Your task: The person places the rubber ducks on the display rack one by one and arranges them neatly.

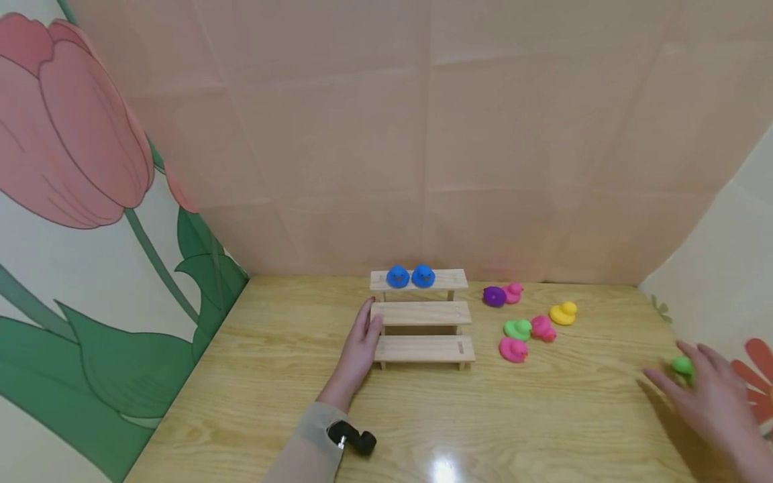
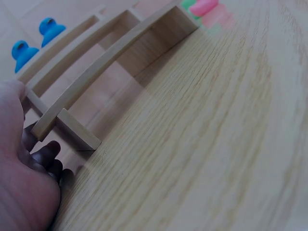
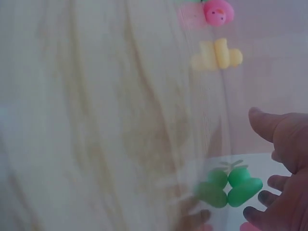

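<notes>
- A left hand [image 1: 357,343], fingers bent, grips the left end of a pale wooden three-step stand [image 1: 423,349] near the table's [image 1: 543,422] back edge.
- Two blue ducks [image 1: 398,276] top it; six pink, purple, green and yellow ducks [image 1: 517,329] sit beyond.
- By the table's right edge, a smooth green duck [image 1: 682,365] neighbors a right hand [image 1: 712,396], fingers spread, grasping nothing.

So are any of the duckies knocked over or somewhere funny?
Yes, I think so. The pink duck nearest the yellow duck looks tipped over, its head down low, while the yellow one sits with its head up. Also, one green duck is off by the right hand, away from the others.
</notes>
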`<state>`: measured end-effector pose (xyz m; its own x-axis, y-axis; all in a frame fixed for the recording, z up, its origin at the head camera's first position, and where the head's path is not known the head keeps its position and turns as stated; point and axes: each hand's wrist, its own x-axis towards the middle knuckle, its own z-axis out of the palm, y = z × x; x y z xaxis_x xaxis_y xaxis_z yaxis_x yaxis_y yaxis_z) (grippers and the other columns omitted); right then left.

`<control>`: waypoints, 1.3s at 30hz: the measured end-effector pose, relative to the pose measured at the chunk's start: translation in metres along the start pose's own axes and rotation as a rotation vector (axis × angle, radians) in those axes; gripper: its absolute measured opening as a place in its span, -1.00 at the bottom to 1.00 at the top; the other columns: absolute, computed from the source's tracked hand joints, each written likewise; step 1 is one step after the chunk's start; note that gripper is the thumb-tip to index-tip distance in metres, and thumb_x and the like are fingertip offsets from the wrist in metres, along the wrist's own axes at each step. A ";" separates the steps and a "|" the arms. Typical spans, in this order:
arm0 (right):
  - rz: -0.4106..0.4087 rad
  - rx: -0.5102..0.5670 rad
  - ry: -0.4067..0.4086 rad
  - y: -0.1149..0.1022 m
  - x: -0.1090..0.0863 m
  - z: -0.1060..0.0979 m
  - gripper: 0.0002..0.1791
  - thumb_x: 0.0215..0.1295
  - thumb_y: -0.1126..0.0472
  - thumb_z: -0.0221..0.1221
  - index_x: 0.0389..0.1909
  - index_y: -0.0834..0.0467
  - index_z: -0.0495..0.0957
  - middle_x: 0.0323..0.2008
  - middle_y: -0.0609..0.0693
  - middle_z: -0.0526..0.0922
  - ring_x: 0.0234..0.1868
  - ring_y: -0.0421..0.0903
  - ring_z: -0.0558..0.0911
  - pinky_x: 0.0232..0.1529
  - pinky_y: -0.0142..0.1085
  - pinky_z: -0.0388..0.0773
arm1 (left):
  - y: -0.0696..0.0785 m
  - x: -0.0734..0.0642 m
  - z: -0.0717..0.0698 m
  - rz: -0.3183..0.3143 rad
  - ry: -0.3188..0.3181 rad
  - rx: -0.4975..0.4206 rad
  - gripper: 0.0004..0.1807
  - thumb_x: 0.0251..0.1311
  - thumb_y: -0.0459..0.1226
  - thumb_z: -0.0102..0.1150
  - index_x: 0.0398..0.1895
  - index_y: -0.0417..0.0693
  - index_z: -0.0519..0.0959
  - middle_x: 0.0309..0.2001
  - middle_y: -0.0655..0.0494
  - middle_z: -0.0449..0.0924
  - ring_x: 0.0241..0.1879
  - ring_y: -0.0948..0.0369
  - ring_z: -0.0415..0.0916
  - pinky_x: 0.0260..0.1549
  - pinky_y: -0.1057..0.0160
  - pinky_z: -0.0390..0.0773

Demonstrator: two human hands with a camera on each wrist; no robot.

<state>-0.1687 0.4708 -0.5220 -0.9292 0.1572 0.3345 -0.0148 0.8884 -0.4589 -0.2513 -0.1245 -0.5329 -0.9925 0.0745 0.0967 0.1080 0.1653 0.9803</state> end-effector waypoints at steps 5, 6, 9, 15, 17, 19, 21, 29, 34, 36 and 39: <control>0.055 -0.023 -0.012 0.004 -0.002 0.000 0.02 0.61 -0.11 0.28 0.67 0.49 0.01 0.57 0.74 -0.12 0.53 0.78 -0.06 0.47 0.67 -0.19 | -0.003 0.000 0.000 0.004 -0.001 -0.009 -0.26 0.72 0.25 -0.12 0.82 0.46 0.00 0.78 0.20 -0.03 0.73 0.06 -0.03 0.67 -0.08 0.09; 0.062 -0.028 -0.015 0.005 -0.002 -0.001 0.03 0.61 -0.12 0.28 0.67 0.49 0.01 0.57 0.74 -0.12 0.53 0.78 -0.06 0.46 0.67 -0.17 | -0.003 0.000 0.000 0.004 -0.001 -0.009 -0.26 0.72 0.25 -0.12 0.82 0.46 0.00 0.78 0.20 -0.03 0.73 0.06 -0.03 0.67 -0.08 0.09; 0.083 -0.041 -0.029 0.008 -0.001 -0.001 0.06 0.61 -0.14 0.28 0.66 0.51 -0.02 0.54 0.77 -0.09 0.50 0.78 -0.02 0.42 0.68 -0.10 | -0.004 0.000 0.000 0.001 0.000 -0.008 -0.26 0.72 0.26 -0.12 0.82 0.48 0.01 0.78 0.21 -0.03 0.73 0.06 -0.03 0.68 -0.09 0.09; 0.110 -0.032 -0.057 0.012 0.001 0.000 0.08 0.61 -0.12 0.30 0.65 0.55 -0.04 0.46 0.79 0.02 0.42 0.77 0.07 0.32 0.68 0.08 | -0.006 0.000 -0.001 0.000 0.002 -0.004 -0.26 0.70 0.28 -0.12 0.81 0.50 0.02 0.78 0.22 -0.02 0.73 0.06 -0.03 0.67 -0.10 0.10; 0.118 -0.029 -0.065 0.012 0.001 0.000 0.08 0.62 -0.12 0.30 0.65 0.56 -0.04 0.46 0.79 0.03 0.41 0.77 0.08 0.31 0.68 0.10 | -0.006 0.000 -0.001 0.001 0.001 -0.004 -0.26 0.70 0.28 -0.12 0.81 0.51 0.02 0.78 0.22 -0.02 0.73 0.06 -0.02 0.67 -0.11 0.10; 0.124 -0.026 -0.070 0.012 0.000 0.000 0.08 0.62 -0.12 0.29 0.65 0.56 -0.05 0.46 0.79 0.03 0.42 0.77 0.07 0.32 0.68 0.09 | -0.006 0.000 -0.001 0.001 -0.001 -0.005 -0.26 0.70 0.28 -0.12 0.81 0.51 0.02 0.78 0.22 -0.02 0.73 0.05 -0.02 0.67 -0.12 0.10; 0.127 -0.028 -0.070 0.011 0.001 0.000 0.07 0.62 -0.12 0.30 0.64 0.58 -0.03 0.44 0.80 0.05 0.40 0.77 0.09 0.31 0.67 0.11 | -0.006 0.000 -0.001 0.002 -0.001 -0.006 -0.26 0.70 0.28 -0.12 0.81 0.51 0.02 0.78 0.22 -0.02 0.73 0.05 -0.02 0.67 -0.12 0.11; 0.153 -0.049 -0.098 0.013 0.003 -0.001 0.06 0.63 -0.11 0.30 0.60 0.61 0.00 0.35 0.82 0.17 0.32 0.75 0.19 0.29 0.66 0.18 | -0.005 -0.001 -0.001 -0.003 0.004 -0.003 -0.26 0.70 0.29 -0.12 0.81 0.51 0.02 0.78 0.22 0.00 0.73 0.07 -0.02 0.67 -0.09 0.11; 0.150 -0.054 -0.120 0.016 0.003 -0.001 -0.03 0.64 -0.06 0.30 0.56 0.62 0.09 0.28 0.81 0.25 0.26 0.73 0.28 0.22 0.64 0.28 | -0.005 0.000 -0.001 -0.002 0.002 -0.004 -0.25 0.70 0.29 -0.12 0.81 0.51 0.01 0.78 0.21 -0.02 0.73 0.06 -0.02 0.67 -0.10 0.10; 0.129 -0.048 -0.118 0.018 0.004 -0.001 -0.10 0.63 -0.01 0.31 0.52 0.63 0.17 0.22 0.79 0.29 0.20 0.69 0.33 0.13 0.60 0.35 | -0.005 0.001 -0.001 -0.001 0.000 -0.003 -0.26 0.70 0.29 -0.13 0.81 0.51 0.01 0.78 0.21 -0.03 0.73 0.05 -0.03 0.67 -0.10 0.10; 0.103 -0.030 -0.123 0.022 0.005 0.000 -0.18 0.61 0.05 0.34 0.47 0.61 0.24 0.16 0.74 0.34 0.12 0.63 0.39 0.02 0.52 0.40 | -0.005 0.001 0.000 -0.002 -0.003 -0.002 -0.26 0.71 0.28 -0.13 0.81 0.52 0.00 0.78 0.21 -0.04 0.73 0.04 -0.03 0.67 -0.11 0.10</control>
<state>-0.1740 0.4915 -0.5300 -0.9635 0.1955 0.1829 0.0919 0.8831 -0.4601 -0.2530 -0.1255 -0.5375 -0.9926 0.0770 0.0939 0.1055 0.1636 0.9809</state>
